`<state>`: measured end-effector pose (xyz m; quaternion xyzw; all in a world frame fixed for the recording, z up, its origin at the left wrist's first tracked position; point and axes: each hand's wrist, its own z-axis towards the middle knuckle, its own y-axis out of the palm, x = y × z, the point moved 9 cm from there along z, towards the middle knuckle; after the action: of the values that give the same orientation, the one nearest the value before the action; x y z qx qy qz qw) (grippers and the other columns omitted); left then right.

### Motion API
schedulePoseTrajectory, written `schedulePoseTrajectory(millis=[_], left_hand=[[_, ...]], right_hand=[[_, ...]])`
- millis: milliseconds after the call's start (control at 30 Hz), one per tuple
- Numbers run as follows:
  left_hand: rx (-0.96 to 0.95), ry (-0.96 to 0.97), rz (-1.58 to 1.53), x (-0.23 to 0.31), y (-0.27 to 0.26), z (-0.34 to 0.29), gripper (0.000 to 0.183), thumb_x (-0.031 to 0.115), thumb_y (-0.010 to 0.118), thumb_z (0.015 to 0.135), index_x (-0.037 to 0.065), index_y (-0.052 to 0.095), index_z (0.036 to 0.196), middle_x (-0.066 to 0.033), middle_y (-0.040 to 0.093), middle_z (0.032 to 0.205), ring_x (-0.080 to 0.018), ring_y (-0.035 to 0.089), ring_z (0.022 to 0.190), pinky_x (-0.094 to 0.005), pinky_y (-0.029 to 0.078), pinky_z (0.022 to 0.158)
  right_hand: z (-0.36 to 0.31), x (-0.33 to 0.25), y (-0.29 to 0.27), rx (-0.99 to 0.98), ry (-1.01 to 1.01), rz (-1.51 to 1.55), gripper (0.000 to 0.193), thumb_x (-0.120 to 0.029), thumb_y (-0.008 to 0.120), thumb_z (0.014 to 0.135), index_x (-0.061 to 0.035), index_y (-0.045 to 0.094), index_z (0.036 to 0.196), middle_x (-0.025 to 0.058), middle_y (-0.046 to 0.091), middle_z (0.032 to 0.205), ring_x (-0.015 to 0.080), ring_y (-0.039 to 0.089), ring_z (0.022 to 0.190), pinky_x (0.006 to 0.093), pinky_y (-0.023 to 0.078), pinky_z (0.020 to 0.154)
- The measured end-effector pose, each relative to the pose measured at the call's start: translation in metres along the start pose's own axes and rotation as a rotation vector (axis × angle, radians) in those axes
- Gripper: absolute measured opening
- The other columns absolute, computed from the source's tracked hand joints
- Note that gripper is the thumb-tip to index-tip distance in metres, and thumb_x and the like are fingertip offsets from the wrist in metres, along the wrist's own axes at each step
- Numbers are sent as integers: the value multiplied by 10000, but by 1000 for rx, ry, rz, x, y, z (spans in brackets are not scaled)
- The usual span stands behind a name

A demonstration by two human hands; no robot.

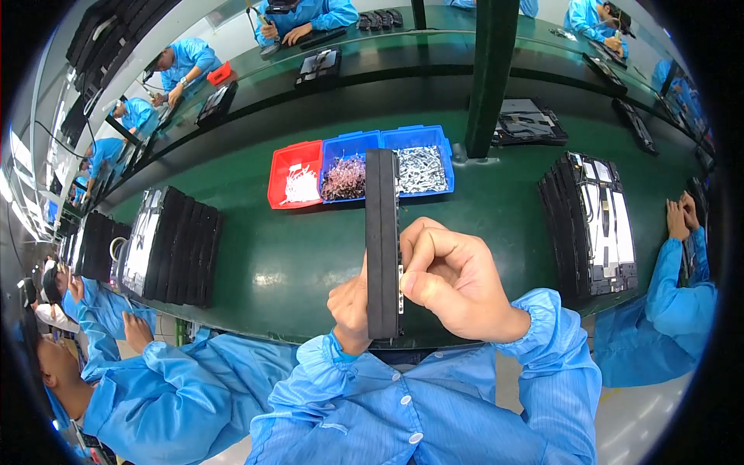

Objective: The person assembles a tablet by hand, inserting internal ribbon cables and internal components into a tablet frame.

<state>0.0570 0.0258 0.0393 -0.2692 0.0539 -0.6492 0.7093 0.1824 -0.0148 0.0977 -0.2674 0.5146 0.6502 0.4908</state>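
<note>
A flat black electronic unit (380,248) stands on edge in front of me above the bench, its thin side facing up. My left hand (348,306) grips it from the left, the fingers partly hidden behind it. Against the unit's right face, my right hand (463,283) is closed, thumb and forefinger pinched together beside a narrow light strip (401,291). What the pinch holds, if anything, is too small to make out. Beyond the unit are a red bin (277,180) of white bits, a blue bin (350,141) of pinkish and dark bits, and another blue bin (448,151) of white-and-dark strips.
Stacks of similar units stand on the green bench (287,291): a left stack (178,248) and a right stack (593,225). A green post (490,77) rises behind the bins. Co-workers in blue sit close at left (178,387) and right (674,302), and others across the line.
</note>
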Motion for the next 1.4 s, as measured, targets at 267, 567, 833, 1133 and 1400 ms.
schedulePoseTrajectory(millis=[267,567,833,1133,1400], left_hand=[[-3,0,-10,-1,1,-4,576,14,743,671,-136,631,1216,-137,698,719,-149,609,478,-279,467,457],[17,-111,61,1,1,3,165,35,728,669,48,670,822,-51,621,663,-227,656,560,-312,528,544],[-3,-16,-5,4,2,6,623,52,770,713,-147,583,1273,-84,624,586,-140,581,442,-286,452,441],[-49,-167,-158,-10,8,-10,455,49,745,633,-95,704,1063,-91,716,702,-181,666,510,-282,503,464],[32,-884,-929,-25,11,-7,363,98,696,853,-51,597,1168,-103,665,1009,-185,632,903,-329,515,810]], right_hand=[[1,-4,0,-11,13,-52,67,66,602,865,42,572,811,95,504,987,126,565,892,300,499,838],[3,4,-7,87,131,65,8,23,591,889,18,584,888,83,657,853,123,636,816,295,531,776],[-1,11,-5,109,172,111,170,47,557,856,-13,482,996,54,550,954,99,549,894,289,477,810],[-24,5,19,-3,-107,229,408,47,555,819,-59,363,1162,98,468,1121,153,471,1034,337,386,941],[-62,-41,-86,210,-77,-1116,580,-270,698,920,29,491,1372,184,591,1255,281,586,1075,371,468,934]])
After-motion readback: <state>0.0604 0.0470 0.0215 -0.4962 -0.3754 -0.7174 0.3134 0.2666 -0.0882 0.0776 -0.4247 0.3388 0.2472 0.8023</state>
